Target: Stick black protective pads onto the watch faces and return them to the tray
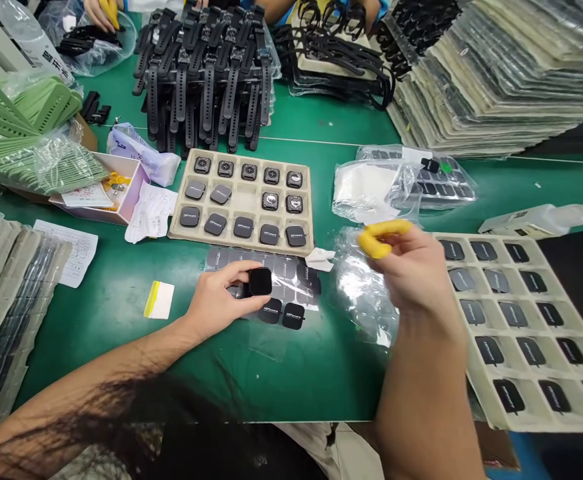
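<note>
My left hand (224, 303) grips a black square smartwatch body (260, 281) just above a clear sheet of black printed film pads (286, 287), and my fingers hide part of that sheet. My right hand (414, 277) pinches a curved yellow rubber finger cot (384, 238). Under and beside that hand lies a crumpled clear plastic bag (364, 287). A beige pulp tray (241, 237) holding several watch bodies, some covered with black pads, sits beyond my left hand.
A second pulp tray (556, 287) of black pads lies at right, with stacked bagged trays (496, 80) behind it. Black watches with straps (204, 87) stand at the back. A co-worker's hand (100, 13) is at top left. Papers, a pink box (106, 190) and green straps (26, 133) lie left.
</note>
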A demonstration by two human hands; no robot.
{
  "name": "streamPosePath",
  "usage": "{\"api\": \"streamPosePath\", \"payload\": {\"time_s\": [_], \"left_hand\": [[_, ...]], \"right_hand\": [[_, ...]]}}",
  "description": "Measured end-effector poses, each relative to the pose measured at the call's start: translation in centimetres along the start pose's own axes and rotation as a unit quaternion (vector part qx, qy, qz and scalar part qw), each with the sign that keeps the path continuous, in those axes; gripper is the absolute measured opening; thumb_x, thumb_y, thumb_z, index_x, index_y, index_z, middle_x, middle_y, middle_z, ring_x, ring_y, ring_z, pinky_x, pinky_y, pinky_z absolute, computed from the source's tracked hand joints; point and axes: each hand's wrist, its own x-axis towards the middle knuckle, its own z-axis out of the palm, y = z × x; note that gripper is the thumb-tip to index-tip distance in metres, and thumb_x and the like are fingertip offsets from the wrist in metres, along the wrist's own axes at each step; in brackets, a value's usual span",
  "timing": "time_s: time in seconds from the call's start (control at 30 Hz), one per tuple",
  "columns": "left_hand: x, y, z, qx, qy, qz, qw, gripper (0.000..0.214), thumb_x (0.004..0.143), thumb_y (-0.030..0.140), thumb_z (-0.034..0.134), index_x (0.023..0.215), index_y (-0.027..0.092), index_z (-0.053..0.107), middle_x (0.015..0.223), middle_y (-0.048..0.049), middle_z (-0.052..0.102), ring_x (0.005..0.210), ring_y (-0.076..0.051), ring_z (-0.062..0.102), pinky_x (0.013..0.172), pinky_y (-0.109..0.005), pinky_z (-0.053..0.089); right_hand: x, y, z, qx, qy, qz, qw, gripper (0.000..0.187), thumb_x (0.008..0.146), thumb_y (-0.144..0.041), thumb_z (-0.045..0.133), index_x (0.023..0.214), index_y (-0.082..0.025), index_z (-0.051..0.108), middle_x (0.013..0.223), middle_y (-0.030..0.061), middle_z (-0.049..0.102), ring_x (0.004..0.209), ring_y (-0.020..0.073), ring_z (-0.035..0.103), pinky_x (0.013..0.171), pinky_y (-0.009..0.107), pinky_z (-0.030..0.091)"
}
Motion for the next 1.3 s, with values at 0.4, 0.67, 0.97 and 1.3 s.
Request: {"api": "streamPosePath", "payload": {"time_s": [0.4,0.67,0.97,1.3], "left_hand": [[0.1,-0.1,0.1,-0.029,0.019,0.006,0.999,0.050,0.071,0.028,0.082,0.119,0.021,0.068,0.091,-0.0019,0.079,0.088,-0.018,0.075,0.093,-0.035,0.061],[0.0,-0.2,0.2,-0.031,0.005,-0.014,0.999,0.053,0.064,0.023,0.085,0.115,0.017,0.071,0.089,-0.0031,0.080,0.085,-0.020,0.076,0.090,-0.034,0.063],[0.1,0.2,0.0,-0.004,0.017,-0.005,1.000,0.053,0.065,0.028,0.087,0.114,0.018,0.072,0.090,-0.0034,0.080,0.090,-0.021,0.077,0.093,-0.036,0.062],[-0.1,0.3,0.2,-0.015,0.003,-0.026,1.000,0.052,0.063,0.028,0.087,0.112,0.020,0.073,0.092,-0.0038,0.081,0.089,-0.022,0.078,0.093,-0.038,0.063]], "right_hand": [[0.6,1.6,0.3,-0.201,-0.139,-0.143,0.959,0.027,0.078,-0.049,0.073,0.082,-0.022,0.075,0.069,0.0022,0.068,0.053,0.0154,0.049,0.055,0.032,0.039],[-4.2,-2.9,6.8,-0.089,-0.199,-0.291,0.932,0.004,0.088,-0.028,0.070,0.090,-0.025,0.073,0.086,0.0047,0.073,0.076,0.0188,0.066,0.065,0.032,0.051],[-3.7,-2.5,5.4,-0.171,-0.060,-0.297,0.937,0.007,0.088,-0.032,0.070,0.087,-0.025,0.068,0.083,0.0042,0.074,0.073,0.0206,0.065,0.064,0.034,0.049],[-4.0,-2.3,6.5,-0.226,0.020,-0.198,0.954,0.019,0.090,-0.039,0.065,0.082,-0.022,0.062,0.080,0.0062,0.070,0.072,0.0230,0.063,0.063,0.037,0.044]]}}
